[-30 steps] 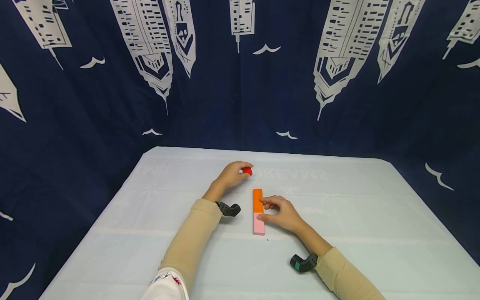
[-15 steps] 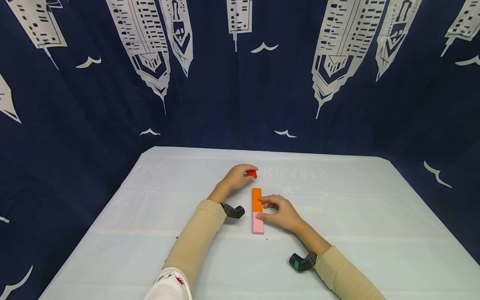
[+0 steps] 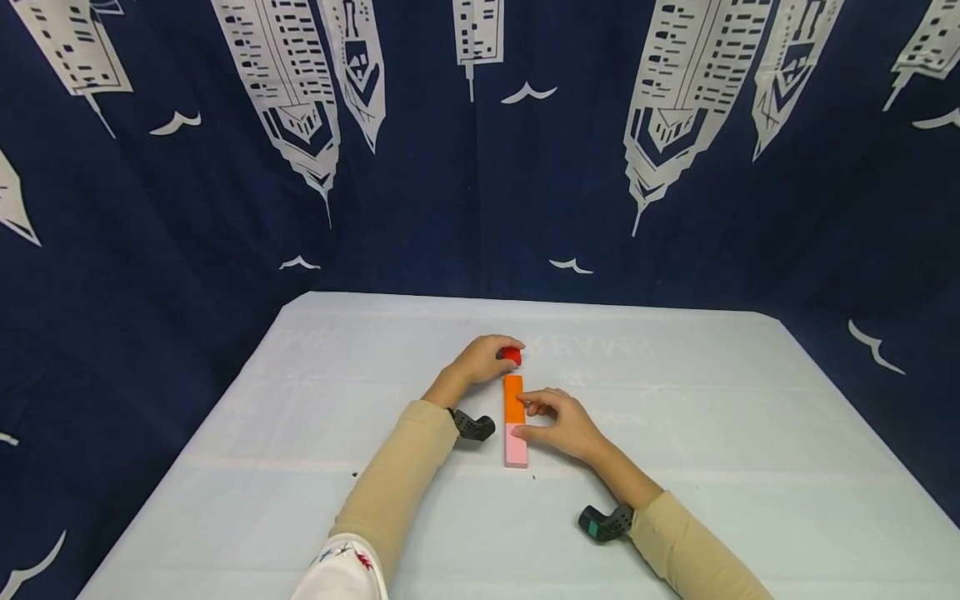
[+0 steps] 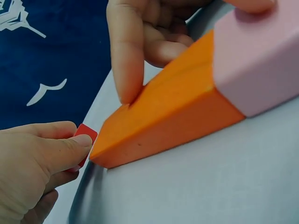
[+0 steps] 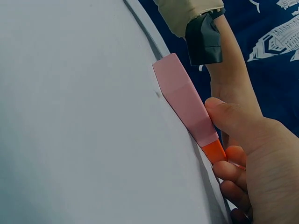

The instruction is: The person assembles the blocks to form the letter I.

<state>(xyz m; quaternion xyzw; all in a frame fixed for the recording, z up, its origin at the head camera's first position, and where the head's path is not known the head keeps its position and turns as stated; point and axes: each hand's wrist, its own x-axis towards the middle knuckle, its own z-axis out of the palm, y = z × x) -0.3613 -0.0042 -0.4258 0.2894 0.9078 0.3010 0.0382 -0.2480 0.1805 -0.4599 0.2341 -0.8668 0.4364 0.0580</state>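
Note:
Two blocks lie end to end on the white tabletop, an orange block [image 3: 513, 398] at the far end and a pink block [image 3: 516, 450] nearer me. Past the orange end, my left hand [image 3: 477, 360] pinches a small red block [image 3: 512, 356] between thumb and fingers. In the left wrist view the red block [image 4: 88, 133] appears close to the orange block's [image 4: 161, 119] far end; whether they touch I cannot tell. My right hand [image 3: 564, 427] rests its index finger on the orange block and its thumb on the pink block [image 5: 184, 102]. Its other fingers are loosely bent.
A white cloth covers the table [image 3: 675, 467]. Behind it hangs a dark blue curtain [image 3: 480, 208] with white building prints. A black wrist camera [image 3: 475, 427] sits at my left wrist, and another black camera [image 3: 606, 523] at my right.
My left hand has brought the red block to the right and slightly nearer, towards the orange block's far end. The right hand and the two lying blocks stay in place.

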